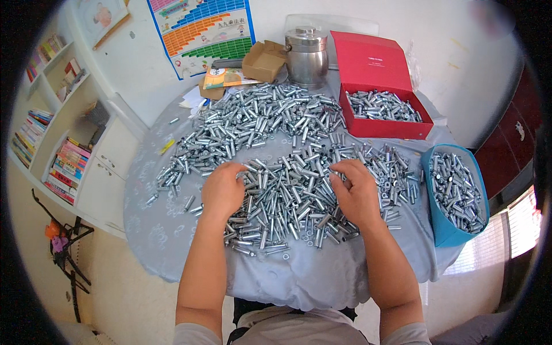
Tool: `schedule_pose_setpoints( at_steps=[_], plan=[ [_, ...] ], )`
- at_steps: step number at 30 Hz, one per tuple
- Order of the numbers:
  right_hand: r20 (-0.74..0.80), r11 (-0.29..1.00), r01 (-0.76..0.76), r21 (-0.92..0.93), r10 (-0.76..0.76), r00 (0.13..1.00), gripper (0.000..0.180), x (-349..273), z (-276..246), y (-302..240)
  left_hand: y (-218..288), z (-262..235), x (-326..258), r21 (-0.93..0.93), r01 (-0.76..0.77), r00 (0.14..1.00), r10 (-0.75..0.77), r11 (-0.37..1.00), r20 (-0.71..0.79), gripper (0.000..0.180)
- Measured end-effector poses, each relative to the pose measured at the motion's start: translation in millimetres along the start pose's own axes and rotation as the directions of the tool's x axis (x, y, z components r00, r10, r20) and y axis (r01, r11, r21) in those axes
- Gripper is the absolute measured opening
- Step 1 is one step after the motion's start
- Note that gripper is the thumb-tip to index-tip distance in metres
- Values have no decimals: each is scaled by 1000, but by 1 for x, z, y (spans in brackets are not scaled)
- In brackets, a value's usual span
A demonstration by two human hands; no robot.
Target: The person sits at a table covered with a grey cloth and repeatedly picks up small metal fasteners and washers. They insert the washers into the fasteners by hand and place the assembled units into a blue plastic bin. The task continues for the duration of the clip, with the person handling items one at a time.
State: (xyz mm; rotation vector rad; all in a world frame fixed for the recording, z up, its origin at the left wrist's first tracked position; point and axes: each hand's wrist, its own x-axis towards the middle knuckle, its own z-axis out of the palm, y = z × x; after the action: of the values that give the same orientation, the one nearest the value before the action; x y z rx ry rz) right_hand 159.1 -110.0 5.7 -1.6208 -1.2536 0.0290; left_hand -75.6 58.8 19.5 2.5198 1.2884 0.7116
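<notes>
1. Head view: a round tabletop (pixel 164 238), covered in shiny grey patterned cloth, carries heaps of small metal pieces.
2. The near heap (pixel 287 198) lies in the middle, between the person's two hands, spreading toward the front edge. Its pieces are silvery tubes and rods, with small rings and nuts among them.
3. The left hand (pixel 223 190) is at the heap's left edge, fingers bent inward; I cannot tell whether they pinch a piece.
4. The right hand (pixel 357 192) is at the right side, thumb and index finger a little apart; any piece at the fingertips is too small to make out. Each hand hides some pieces beneath it.
5. Behind, a far heap (pixel 259 118) of similar pieces curves across and down the left.
6. At the back right, a red box (pixel 391 130) with its lid raised holds more; nearer, at the right edge, a blue container (pixel 440 221) is also filled.
7. Crowding the back are a polished steel canister (pixel 307 63), an open brown cardboard box (pixel 263 63) and an orange-and-white booklet (pixel 230 76). A small yellow object (pixel 167 147) lies to the left.
8. Beyond stand a white shelf unit (pixel 121 144) with books and a wall chart (pixel 210 34) of stepped coloured blocks.
</notes>
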Motion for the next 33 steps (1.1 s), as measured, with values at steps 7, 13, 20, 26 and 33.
schedule_pose_setpoints(
  at_steps=[7,13,20,26,33],
  plan=[
    [26,999,-9,34,8,1000,16,-2,1,-10,-24,-2,-7,216,60,991,-83,975,101,22],
    [60,998,-13,63,9,998,15,-4,3,-12,6,-14,-10,-248,31,986,10,968,164,20],
    [246,917,-275,289,207,947,29,-5,0,-14,79,5,-12,-646,-127,930,318,753,187,20],
    [313,786,-479,389,377,872,28,2,-9,-10,89,30,-14,-836,195,951,110,514,289,18],
    [212,779,-346,522,275,938,16,-1,-2,-10,83,41,-15,-895,342,930,37,287,367,16]
  ],
)
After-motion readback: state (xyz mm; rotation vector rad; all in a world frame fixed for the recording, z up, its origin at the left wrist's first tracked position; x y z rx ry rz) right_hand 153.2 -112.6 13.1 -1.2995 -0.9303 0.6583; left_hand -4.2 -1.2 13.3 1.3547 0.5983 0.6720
